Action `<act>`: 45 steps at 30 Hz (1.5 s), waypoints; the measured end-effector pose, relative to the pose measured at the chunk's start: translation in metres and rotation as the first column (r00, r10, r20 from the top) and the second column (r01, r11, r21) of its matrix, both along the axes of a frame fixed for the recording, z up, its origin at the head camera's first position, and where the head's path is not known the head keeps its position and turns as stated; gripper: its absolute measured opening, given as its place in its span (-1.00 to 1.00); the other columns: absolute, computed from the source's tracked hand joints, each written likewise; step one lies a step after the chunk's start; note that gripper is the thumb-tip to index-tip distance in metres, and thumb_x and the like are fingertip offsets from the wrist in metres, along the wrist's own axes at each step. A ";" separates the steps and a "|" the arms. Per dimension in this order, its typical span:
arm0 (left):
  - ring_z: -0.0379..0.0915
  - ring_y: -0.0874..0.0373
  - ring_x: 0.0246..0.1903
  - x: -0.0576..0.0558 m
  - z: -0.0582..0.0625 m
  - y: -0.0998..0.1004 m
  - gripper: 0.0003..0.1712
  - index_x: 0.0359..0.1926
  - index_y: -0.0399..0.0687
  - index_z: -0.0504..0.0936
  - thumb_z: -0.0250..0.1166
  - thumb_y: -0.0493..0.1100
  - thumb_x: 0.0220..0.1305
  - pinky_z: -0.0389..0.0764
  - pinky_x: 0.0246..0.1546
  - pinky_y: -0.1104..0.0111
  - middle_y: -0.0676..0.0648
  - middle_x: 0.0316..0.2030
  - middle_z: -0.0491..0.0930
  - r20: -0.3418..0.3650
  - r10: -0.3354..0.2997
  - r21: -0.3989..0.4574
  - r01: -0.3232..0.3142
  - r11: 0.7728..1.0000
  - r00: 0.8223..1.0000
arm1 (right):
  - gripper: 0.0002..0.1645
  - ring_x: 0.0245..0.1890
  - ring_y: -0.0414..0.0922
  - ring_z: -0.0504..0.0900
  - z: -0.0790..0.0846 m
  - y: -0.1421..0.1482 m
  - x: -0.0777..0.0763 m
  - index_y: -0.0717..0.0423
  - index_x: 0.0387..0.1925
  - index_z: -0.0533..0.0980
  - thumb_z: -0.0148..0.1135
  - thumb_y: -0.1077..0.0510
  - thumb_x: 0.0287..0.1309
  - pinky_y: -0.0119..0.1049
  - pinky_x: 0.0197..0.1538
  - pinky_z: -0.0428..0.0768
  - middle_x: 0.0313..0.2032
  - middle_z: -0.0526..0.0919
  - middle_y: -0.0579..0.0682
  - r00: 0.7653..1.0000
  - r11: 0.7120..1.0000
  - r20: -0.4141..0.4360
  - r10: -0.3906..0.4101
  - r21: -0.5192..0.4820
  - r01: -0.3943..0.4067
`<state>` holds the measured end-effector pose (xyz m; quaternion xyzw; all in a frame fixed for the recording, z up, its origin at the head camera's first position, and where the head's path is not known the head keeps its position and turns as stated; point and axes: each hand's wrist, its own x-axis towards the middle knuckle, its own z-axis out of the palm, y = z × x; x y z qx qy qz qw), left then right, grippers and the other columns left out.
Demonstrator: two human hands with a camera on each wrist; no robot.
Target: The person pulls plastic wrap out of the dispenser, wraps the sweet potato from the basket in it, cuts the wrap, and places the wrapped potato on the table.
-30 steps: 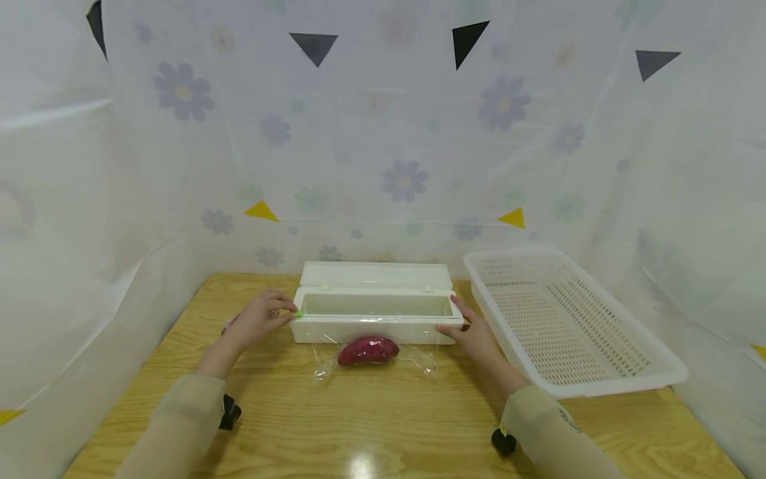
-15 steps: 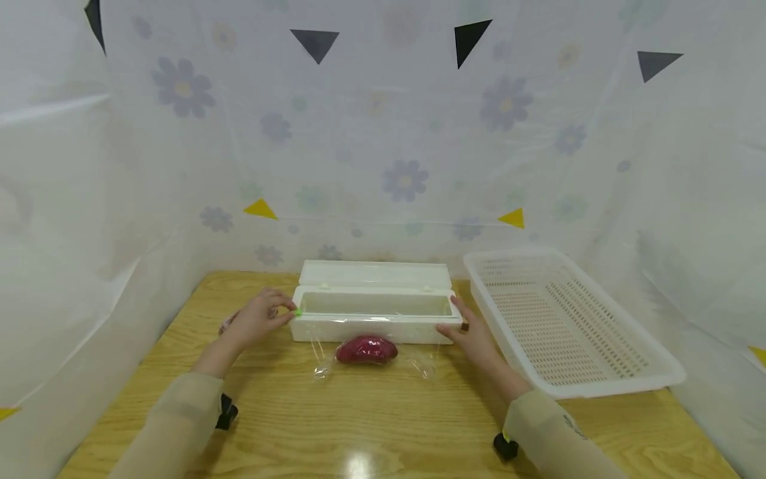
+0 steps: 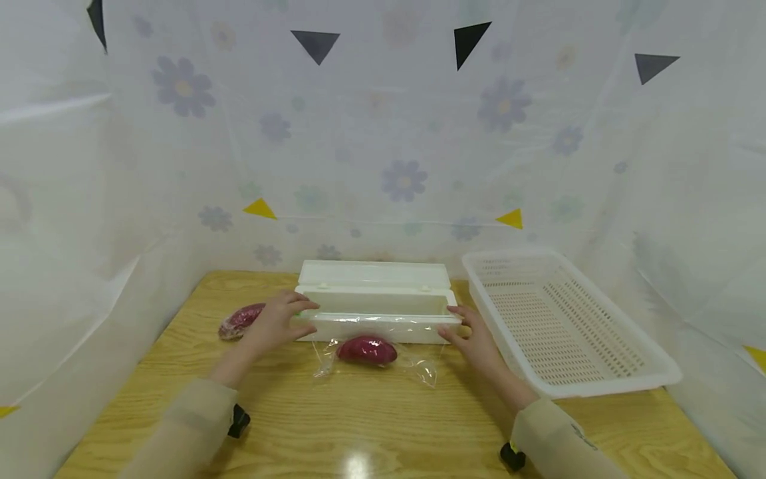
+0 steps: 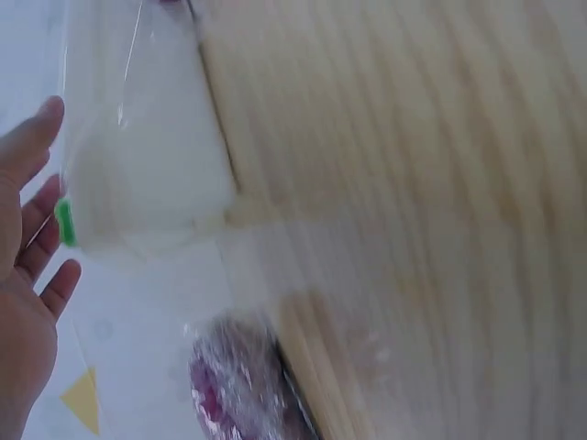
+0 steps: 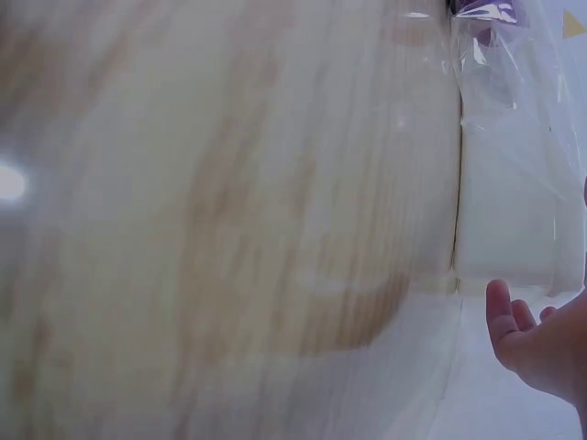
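A long white cling film dispenser stands at the back of the table, its lid up. A sheet of clear film hangs from its front edge over a purple sweet potato on the table. My left hand hovers at the dispenser's left end, fingers spread and holding nothing. Close to its fingers in the left wrist view is a green slider on the edge. My right hand is at the right end, fingertips right at the corner, fingers relaxed in the right wrist view.
A second sweet potato, wrapped in film, lies left of the dispenser behind my left hand. At the right stands a white perforated plastic basket. A flowered sheet hangs behind the wooden table.
My left hand has let go of the green slider and opened, moving slightly right, which uncovers the wrapped sweet potato. My right hand's fingers have loosened at the dispenser's end.
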<state>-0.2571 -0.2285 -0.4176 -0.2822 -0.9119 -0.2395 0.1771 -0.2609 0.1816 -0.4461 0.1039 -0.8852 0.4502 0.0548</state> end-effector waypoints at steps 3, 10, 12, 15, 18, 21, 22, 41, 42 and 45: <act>0.47 -0.04 -0.09 -0.001 -0.004 0.011 -0.60 -0.12 -0.11 0.68 0.49 -0.15 -0.04 0.46 0.03 -0.01 -0.11 -0.16 0.60 -0.095 -0.003 -0.031 0.000 1.000 0.995 | -0.29 0.16 0.18 0.33 0.000 0.001 0.002 0.02 0.24 0.35 0.31 -0.12 0.09 0.11 0.04 0.48 0.38 0.13 0.18 1.000 1.000 -0.024 -0.010 -0.010 0.010; 0.47 0.06 -0.20 -0.005 -0.011 0.018 -0.80 -0.36 -0.03 0.73 0.50 -0.25 -0.09 0.51 -0.06 0.08 -0.01 -0.30 0.61 -0.195 0.029 -0.023 -0.034 0.999 0.980 | -0.43 0.07 0.11 0.35 0.000 0.003 0.007 0.09 0.07 0.48 0.38 -0.03 0.04 -0.04 -0.04 0.48 0.17 0.35 0.15 0.995 0.999 -0.087 -0.040 -0.006 0.039; 0.47 0.08 -0.21 -0.005 -0.012 0.018 -0.84 -0.40 -0.03 0.72 0.50 -0.24 -0.09 0.51 -0.07 0.10 0.01 -0.32 0.61 -0.198 0.034 -0.020 -0.039 0.999 0.980 | -0.48 -0.01 0.07 0.35 0.001 0.003 0.008 0.11 0.00 0.51 0.40 -0.02 0.02 -0.12 -0.08 0.42 0.05 0.41 0.14 0.992 0.999 -0.112 -0.050 0.013 0.051; 0.47 0.10 -0.26 -0.005 -0.012 0.019 -0.86 -0.46 -0.01 0.71 0.51 -0.25 -0.10 0.53 -0.13 0.14 0.02 -0.36 0.60 -0.231 0.017 -0.021 -0.023 1.000 0.973 | -0.57 -0.14 -0.01 0.35 0.002 0.004 0.010 0.12 -0.15 0.54 0.43 0.01 -0.02 -0.22 -0.14 0.35 -0.15 0.46 0.11 0.987 0.997 -0.150 -0.060 0.035 0.066; 0.46 0.11 -0.32 -0.003 -0.010 0.019 -0.83 -0.50 0.00 0.68 0.53 -0.26 -0.13 0.54 -0.19 0.18 0.03 -0.40 0.60 -0.295 -0.021 -0.042 0.009 0.999 0.955 | -0.68 -0.25 -0.07 0.35 0.003 0.006 0.012 0.10 -0.31 0.55 0.46 0.04 -0.07 -0.27 -0.18 0.32 -0.33 0.49 0.03 0.980 0.996 -0.192 -0.056 0.052 0.067; 0.47 0.13 -0.36 0.002 -0.007 0.020 -0.82 -0.49 -0.01 0.67 0.53 -0.27 -0.12 0.54 -0.29 0.24 0.04 -0.44 0.61 -0.304 -0.054 -0.073 0.033 0.997 0.951 | -0.76 -0.30 -0.13 0.37 0.002 0.008 0.016 0.03 -0.39 0.56 0.46 0.07 -0.07 -0.33 -0.20 0.33 -0.41 0.52 -0.09 0.977 0.998 -0.212 -0.034 0.041 0.044; 0.47 0.15 -0.37 0.005 -0.006 0.020 -0.82 -0.47 -0.02 0.67 0.52 -0.28 -0.11 0.54 -0.32 0.27 0.05 -0.45 0.62 -0.285 -0.063 -0.076 0.043 0.996 0.956 | -0.78 -0.31 -0.13 0.38 0.001 0.009 0.017 0.02 -0.40 0.56 0.46 0.07 -0.06 -0.34 -0.21 0.33 -0.42 0.53 -0.11 0.979 0.999 -0.205 -0.023 0.030 0.029; 0.52 0.21 -0.32 0.029 -0.014 0.010 -0.81 -0.28 -0.09 0.65 0.40 -0.34 0.03 0.57 -0.22 0.30 0.06 -0.36 0.65 -0.078 -0.120 -0.031 0.118 0.993 0.990 | -0.72 -0.11 -0.23 0.47 0.002 0.026 0.031 0.19 -0.29 0.58 0.20 0.55 0.00 -0.28 -0.18 0.40 -0.21 0.56 0.07 0.794 0.798 -0.222 0.566 -0.096 -0.595; 0.52 0.21 -0.32 0.029 -0.015 0.010 -0.81 -0.30 -0.09 0.65 0.40 -0.35 0.02 0.57 -0.22 0.30 0.07 -0.37 0.65 -0.093 -0.128 -0.030 0.126 0.992 0.987 | -0.70 -0.10 -0.22 0.47 0.003 0.025 0.031 0.20 -0.29 0.57 0.20 0.56 -0.02 -0.29 -0.14 0.41 -0.22 0.56 0.07 0.770 0.773 -0.237 0.593 -0.102 -0.627; 0.50 0.22 -0.31 0.030 -0.017 0.008 -0.80 -0.35 -0.06 0.66 0.44 -0.36 -0.04 0.56 -0.23 0.31 0.09 -0.38 0.64 -0.131 -0.154 -0.032 0.151 0.988 0.979 | -0.69 -0.10 -0.14 0.48 0.008 0.023 0.032 0.23 -0.29 0.56 0.18 0.58 -0.06 -0.29 -0.03 0.44 -0.23 0.55 0.12 0.695 0.697 -0.275 0.664 -0.106 -0.709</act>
